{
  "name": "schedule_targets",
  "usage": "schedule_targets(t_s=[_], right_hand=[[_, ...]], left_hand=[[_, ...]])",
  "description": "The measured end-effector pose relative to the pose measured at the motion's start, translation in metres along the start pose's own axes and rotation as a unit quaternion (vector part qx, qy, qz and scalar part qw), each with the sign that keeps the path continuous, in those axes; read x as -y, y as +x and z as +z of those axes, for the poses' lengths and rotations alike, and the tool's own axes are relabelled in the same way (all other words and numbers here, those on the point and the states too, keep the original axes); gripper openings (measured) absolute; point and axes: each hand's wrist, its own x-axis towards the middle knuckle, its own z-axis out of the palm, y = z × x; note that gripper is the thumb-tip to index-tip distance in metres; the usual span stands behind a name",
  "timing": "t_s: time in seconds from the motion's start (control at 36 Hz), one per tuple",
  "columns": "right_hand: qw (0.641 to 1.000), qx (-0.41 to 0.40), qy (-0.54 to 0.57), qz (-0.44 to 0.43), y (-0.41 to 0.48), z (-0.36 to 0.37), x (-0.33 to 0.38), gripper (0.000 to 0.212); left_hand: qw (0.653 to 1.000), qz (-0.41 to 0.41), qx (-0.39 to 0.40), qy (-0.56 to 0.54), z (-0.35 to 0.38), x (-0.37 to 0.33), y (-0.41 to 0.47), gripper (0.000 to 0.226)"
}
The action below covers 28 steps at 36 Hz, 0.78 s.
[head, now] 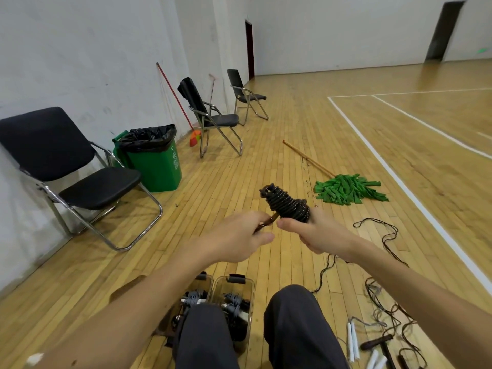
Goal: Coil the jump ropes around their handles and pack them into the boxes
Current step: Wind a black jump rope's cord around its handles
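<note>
**Black rope bundle held above the packing boxes**

Nearest us, our knees in dark trousers (298, 328) flank two clear plastic boxes (249, 286) on the wooden floor (266, 161). Coiled grey ropes with white handles (234, 302) lie inside the boxes. To our right, loose dark and grey ropes (383, 315) sprawl on the boards beside white handles.

Above the boxes, our right hand (319, 235) curls its fingers round the lower end of the black jump rope bundle (286, 205), which tilts up and to the left. Our left hand (237, 235), just beside it, pinches a thin brownish piece (266, 222) at the bundle's base. We cannot tell whether this is rope end or handle.

Beyond, a green cloth mop (348, 191) lies flat. A green plastic bin with a black liner (157, 161) stands by the white wall among black folding chairs (80, 169).
</note>
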Motion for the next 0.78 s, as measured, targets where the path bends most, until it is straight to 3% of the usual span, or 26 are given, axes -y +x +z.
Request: schedule_targets(t_s=[0.14,0.33,0.61,0.78], right_hand=[[0.992,0.003,-0.114,0.058,0.004,0.009,-0.008,0.028],[0.947,0.091,-0.275,0.138,0.007,0.027,-0.003,0.026],[0.883,0.096,-0.456,0.050,0.007,0.051,0.002,0.028],[0.851,0.070,-0.520,-0.032,0.021,0.067,-0.004,0.038]], left_hand=[[0.985,0.041,-0.029,0.163,0.004,-0.002,-0.001,0.031],[0.967,0.112,0.025,0.226,0.002,-0.005,0.005,0.029],[0.982,0.146,0.007,0.117,0.003,0.032,0.013,0.047],[0.998,0.061,0.020,-0.017,0.006,0.066,0.013,0.058]])
